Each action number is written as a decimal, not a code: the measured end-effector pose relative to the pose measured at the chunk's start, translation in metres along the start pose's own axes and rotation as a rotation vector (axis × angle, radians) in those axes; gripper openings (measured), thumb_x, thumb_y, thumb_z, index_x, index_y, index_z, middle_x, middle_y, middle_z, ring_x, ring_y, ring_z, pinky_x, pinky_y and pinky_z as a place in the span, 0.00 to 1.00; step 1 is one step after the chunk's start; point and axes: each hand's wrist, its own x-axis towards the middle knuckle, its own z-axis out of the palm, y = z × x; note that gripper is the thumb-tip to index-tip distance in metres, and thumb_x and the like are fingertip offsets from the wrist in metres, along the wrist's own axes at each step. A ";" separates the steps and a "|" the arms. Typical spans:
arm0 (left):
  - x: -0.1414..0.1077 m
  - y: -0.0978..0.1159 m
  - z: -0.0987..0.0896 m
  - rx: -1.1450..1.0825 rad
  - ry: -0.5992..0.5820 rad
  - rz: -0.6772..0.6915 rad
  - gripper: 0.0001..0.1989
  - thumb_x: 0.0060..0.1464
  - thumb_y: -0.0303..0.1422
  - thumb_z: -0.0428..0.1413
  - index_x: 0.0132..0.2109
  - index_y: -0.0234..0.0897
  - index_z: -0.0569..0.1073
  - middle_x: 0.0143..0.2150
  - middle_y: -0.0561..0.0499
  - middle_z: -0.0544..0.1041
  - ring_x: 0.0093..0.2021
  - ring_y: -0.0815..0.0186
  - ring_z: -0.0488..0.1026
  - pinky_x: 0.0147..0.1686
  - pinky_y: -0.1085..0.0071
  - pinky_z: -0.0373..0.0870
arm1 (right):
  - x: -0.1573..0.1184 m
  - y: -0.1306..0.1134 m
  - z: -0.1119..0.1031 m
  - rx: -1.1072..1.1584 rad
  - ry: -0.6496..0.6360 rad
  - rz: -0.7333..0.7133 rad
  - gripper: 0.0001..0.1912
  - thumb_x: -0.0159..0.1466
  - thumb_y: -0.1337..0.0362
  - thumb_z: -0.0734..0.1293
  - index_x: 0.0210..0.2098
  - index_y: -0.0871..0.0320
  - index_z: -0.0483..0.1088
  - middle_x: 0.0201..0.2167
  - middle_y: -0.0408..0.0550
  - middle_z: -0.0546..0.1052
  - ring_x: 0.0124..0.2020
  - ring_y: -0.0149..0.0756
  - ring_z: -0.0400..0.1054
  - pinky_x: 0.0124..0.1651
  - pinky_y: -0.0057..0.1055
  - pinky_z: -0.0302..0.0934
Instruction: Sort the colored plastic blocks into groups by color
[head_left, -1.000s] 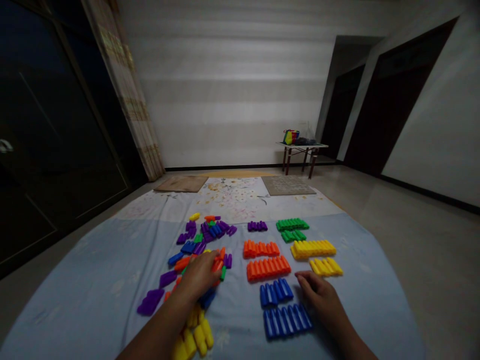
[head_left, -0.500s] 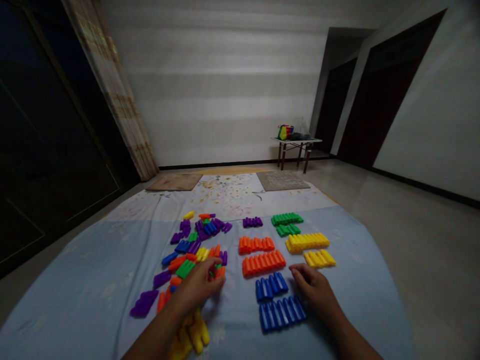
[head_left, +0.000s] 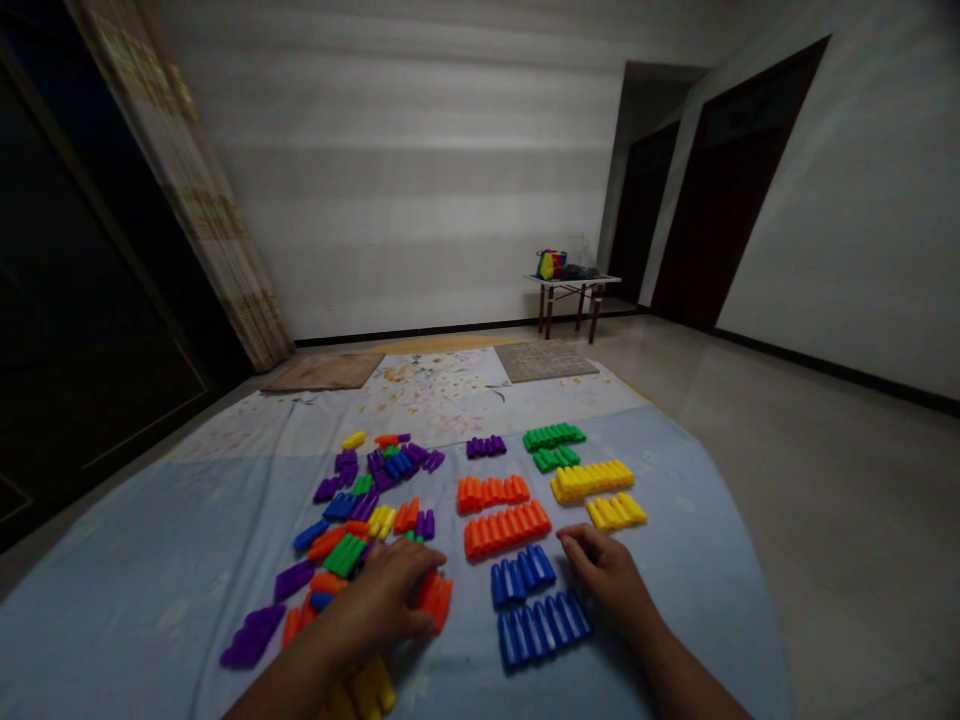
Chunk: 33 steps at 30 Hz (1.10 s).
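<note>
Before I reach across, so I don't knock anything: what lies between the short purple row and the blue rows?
Two orange rows lie between the purple row and the blue rows, as the head view shows.

From my feed I see a pale wall (head_left: 390, 200) at the far side, banded with soft light, a dark skirting strip along its foot. A patterned curtain (head_left: 195, 200) hangs at left beside dark panes (head_left: 67, 290). At right I make out dark doors (head_left: 739, 180) and a smooth grey floor (head_left: 675, 370). A small side table (head_left: 574, 281) stands near the far wall, carrying a multicoloured bag (head_left: 551, 264). The room is dim.
</note>
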 end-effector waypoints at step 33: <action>0.145 0.077 0.013 0.290 0.232 0.181 0.22 0.44 0.45 0.57 0.46 0.41 0.72 0.46 0.44 0.73 0.50 0.53 0.65 0.52 0.53 0.51 | 0.003 -0.005 0.000 -0.010 -0.013 0.016 0.18 0.61 0.54 0.58 0.34 0.60 0.73 0.25 0.46 0.75 0.26 0.35 0.66 0.28 0.27 0.56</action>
